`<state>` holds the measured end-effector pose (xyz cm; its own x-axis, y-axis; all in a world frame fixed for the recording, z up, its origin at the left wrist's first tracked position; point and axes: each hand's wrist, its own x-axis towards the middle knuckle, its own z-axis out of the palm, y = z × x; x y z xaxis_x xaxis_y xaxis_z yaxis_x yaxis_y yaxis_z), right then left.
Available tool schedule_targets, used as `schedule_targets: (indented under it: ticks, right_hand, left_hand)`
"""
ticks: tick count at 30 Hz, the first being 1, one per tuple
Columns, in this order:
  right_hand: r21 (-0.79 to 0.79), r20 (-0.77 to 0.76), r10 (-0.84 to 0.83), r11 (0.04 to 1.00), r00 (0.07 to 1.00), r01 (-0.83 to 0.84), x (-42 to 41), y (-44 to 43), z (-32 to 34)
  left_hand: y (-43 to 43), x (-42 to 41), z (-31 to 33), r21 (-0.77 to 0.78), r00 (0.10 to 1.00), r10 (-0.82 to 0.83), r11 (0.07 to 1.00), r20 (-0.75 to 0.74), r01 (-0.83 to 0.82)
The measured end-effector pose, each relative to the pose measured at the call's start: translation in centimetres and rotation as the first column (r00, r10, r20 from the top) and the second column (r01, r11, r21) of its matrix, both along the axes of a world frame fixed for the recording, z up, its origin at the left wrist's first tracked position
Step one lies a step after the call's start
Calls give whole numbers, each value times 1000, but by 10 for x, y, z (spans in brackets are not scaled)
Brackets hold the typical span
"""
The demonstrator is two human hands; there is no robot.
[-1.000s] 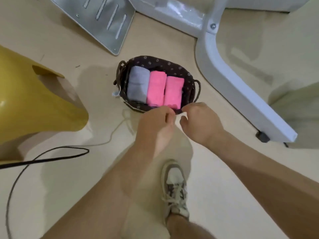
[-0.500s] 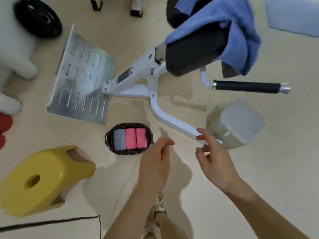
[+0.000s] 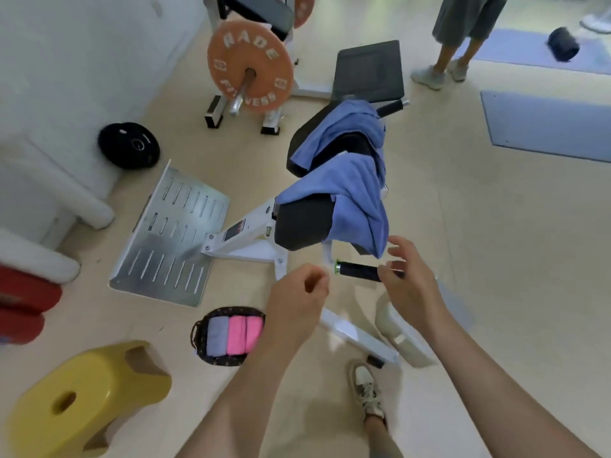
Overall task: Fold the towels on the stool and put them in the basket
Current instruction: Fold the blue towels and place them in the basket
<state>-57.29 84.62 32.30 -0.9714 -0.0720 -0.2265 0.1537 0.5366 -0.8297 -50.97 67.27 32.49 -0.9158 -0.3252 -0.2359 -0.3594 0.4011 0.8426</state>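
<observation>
- Pale beige gym flooring [image 3: 469, 226] stretches beneath us, with blue mats [image 3: 545, 123] at the far right.
- We read "RADE" along the top of the orange weight plate [image 3: 231, 74] on its rack. The lower lettering looks like "FITNESS" and is partly hidden by the bar.
- We cannot read the red-and-black label [image 3: 236, 231] on the white machine frame [image 3: 244, 246]; it is too small.
- Our dark dotted basket [image 3: 228, 310] sits on the floor between the yellow stool [image 3: 82, 398] and the frame's floor rail.
- Three folded towels lie inside it, side by side and touching: a grey towel [image 3: 217, 335] at left, then the first pink towel [image 3: 236, 335] and the second pink towel [image 3: 254, 329].
- The stool stands at lower left, near the basket but apart from it, with a round hole in its top.
- Our left hand [image 3: 297, 299] hovers over the basket's right edge as we see it. Its fingers curl loosely toward the thumb and hold nothing.
- Our right hand [image 3: 410, 285] is raised in front of the black handle grip [image 3: 358, 270], fingers relaxed and spread apart. We cannot tell whether it touches the grip.
- Blue cloths [image 3: 350, 186] drape over the machine's black pads.
- A black weight plate [image 3: 129, 145] lies flat on the floor, and a slotted metal footplate [image 3: 172, 236] lies beyond the basket.
- Another person's legs [image 3: 453, 47] show at top right.
</observation>
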Motion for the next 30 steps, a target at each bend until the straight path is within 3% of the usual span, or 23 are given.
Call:
schedule_targets:
  ticks: [2, 5, 9, 11, 14, 16, 17, 19, 20, 22, 24, 26, 28, 30]
  right_hand:
    - [-33, -8, 61, 998, 998, -61, -44, 6, -6]
    - [-90, 122, 137, 988, 983, -127, -93, 14, -20]
    - [-212, 282, 142, 974, 949, -83, -133, 13, -37]
    - [-226, 326, 155, 971, 933, -82, -139, 9, -45]
    - [-8, 194, 224, 974, 955, -227, -140, 6, -54]
    - [145, -6, 261, 956, 965, -257, -142, 5, -41]
    - [102, -93, 277, 958, 956, -268, -146, 4, -28]
    - [-193, -12, 268, 945, 963, -265, -149, -5, 19]
    - [-324, 61, 260, 918, 964, -228, -149, -11, 41]
    - [-437, 9, 364, 839, 931, -324, -146, -25, 90]
    - [-461, -91, 608, 676, 789, -575, -133, -50, 135]
    - [-496, -75, 868, 394, 490, -774, -107, -81, 171]
    - [-554, -20, 984, 138, 178, -821, -69, -115, 198]
    - [-629, -5, 1000, -6, -3, -778, -22, -147, 215]
  left_hand:
    - [17, -42, -10, -28, 997, 68, 997, -18, -69]
    - [37, -99, -30, -72, 981, 194, 978, -17, -195]
    - [45, -153, -62, -93, 930, 293, 956, 223, -278]
    - [47, -163, -66, -109, 924, 305, 952, 231, -287]
    - [45, -159, -41, 141, 926, 355, 918, 127, -371]
    - [35, -148, -6, 348, 935, 352, 873, 33, -341]
    - [28, -142, 15, 459, 931, 365, 831, -23, -315]
    - [11, -124, 60, 617, 902, 421, 735, -89, -282]
    - [1, -112, 85, 647, 892, 442, 708, -94, -283]
    - [-19, -80, 127, 658, 908, 407, 713, -105, -243]
    - [-35, -42, 160, 632, 948, 302, 755, -101, -174]
    - [-46, -2, 187, 574, 976, 205, 809, -76, -125]
    - [-56, 40, 213, 489, 985, 151, 867, -86, -91]
    - [-67, 85, 239, 391, 978, 176, 912, -109, -120]
